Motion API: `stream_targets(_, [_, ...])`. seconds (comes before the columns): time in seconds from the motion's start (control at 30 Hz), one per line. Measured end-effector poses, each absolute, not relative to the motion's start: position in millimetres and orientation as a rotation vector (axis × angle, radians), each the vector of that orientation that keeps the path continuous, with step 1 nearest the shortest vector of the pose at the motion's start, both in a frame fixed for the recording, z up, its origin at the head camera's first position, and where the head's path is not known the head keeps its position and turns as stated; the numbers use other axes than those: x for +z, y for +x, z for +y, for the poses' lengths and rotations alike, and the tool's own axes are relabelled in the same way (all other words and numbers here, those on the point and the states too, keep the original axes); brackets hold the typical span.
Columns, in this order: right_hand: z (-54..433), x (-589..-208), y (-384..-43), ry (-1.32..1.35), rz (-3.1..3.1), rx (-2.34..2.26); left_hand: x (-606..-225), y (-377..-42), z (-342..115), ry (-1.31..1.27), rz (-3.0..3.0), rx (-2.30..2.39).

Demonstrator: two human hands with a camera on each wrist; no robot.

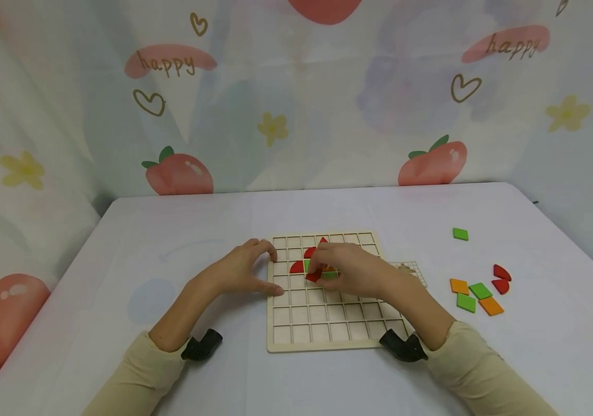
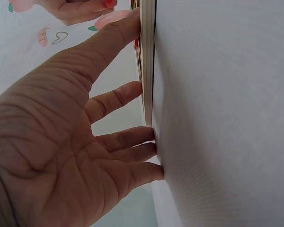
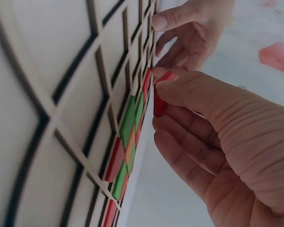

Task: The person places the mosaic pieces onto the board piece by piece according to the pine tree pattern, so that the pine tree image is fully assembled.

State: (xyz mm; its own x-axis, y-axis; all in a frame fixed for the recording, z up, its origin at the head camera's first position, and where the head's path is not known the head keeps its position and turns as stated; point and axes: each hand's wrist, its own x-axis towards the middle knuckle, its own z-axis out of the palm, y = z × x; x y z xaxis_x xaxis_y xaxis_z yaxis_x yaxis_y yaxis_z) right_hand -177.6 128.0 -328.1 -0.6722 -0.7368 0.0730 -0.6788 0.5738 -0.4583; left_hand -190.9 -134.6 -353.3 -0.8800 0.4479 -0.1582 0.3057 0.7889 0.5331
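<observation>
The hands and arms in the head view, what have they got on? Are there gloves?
No gloves: both hands are bare, each with four fingers and a thumb. The arms wear plain, pale beige sleeves that end below the wrists. By each cuff sits a small, black, curved gadget.

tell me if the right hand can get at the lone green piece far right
Probably yes: nothing seems to stand between the right hand and the lone green piece. The hand pinches a red piece over the grid board, though, so it would likely need to release that first.
</observation>
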Motion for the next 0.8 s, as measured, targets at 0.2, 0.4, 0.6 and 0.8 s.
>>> stream_targets(0.2, [127.3, -334.2, -178.3, -1.188, 2.684, -0.571, -352.0, -190.6, -132.0, 0.575, 2.708, 0.727])
stream_targets(0.4, [127.9, -334.4, -178.4, -1.237, 2.674, -0.553, -351.2, -190.8, -131.0, 0.571, 2.710, 0.723])
stream_targets(0.6, [128.6, -334.8, -177.6, -1.286, 2.670, -0.531, -352.0, -190.9, -131.7, 0.558, 2.705, 0.725])
stream_targets(0.8, [128.9, -333.4, -177.2, -1.222, 2.680, -0.532, -354.0, -190.9, -132.4, 0.555, 2.703, 0.733])
